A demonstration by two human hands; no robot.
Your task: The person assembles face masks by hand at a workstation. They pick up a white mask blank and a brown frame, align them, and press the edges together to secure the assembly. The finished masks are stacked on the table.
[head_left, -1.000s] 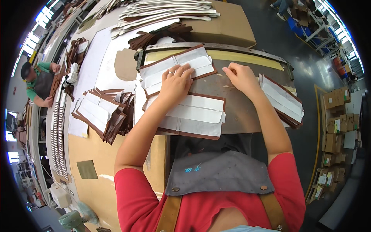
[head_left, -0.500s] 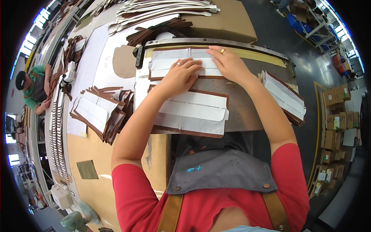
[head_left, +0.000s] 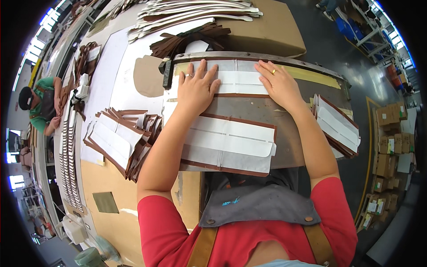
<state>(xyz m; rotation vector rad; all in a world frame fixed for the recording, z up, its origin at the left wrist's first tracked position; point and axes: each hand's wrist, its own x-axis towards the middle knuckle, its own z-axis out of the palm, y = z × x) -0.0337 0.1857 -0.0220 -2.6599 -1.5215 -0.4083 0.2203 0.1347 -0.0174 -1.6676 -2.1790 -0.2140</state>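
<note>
A white-faced panel with brown edges (head_left: 238, 82) lies flat along the far metal rail of the work board (head_left: 284, 129). My left hand (head_left: 196, 89) rests on its left end, fingers spread and lying flat. On its right end sits my right hand (head_left: 279, 84), fingers stretched out and close together, pressing down flat. Neither hand grips anything. A second brown-edged white panel (head_left: 229, 142) lies nearer to me, slightly slanted, its front edge by the board's front. My left forearm passes over its left end and hides part of it.
Stacks of similar panels lie left (head_left: 118, 140) and right (head_left: 336, 124) of the board. Behind the rail are brown strips (head_left: 191, 40), white-and-brown strips (head_left: 195, 11) and a cardboard box (head_left: 267, 31). A co-worker (head_left: 42, 104) stands far left; cartons (head_left: 387, 147) line the right.
My left hand has moved left along the far panel, its fingers now spread flat. My right hand has slid slightly toward the panel's right end. The whole view has shifted a little.
</note>
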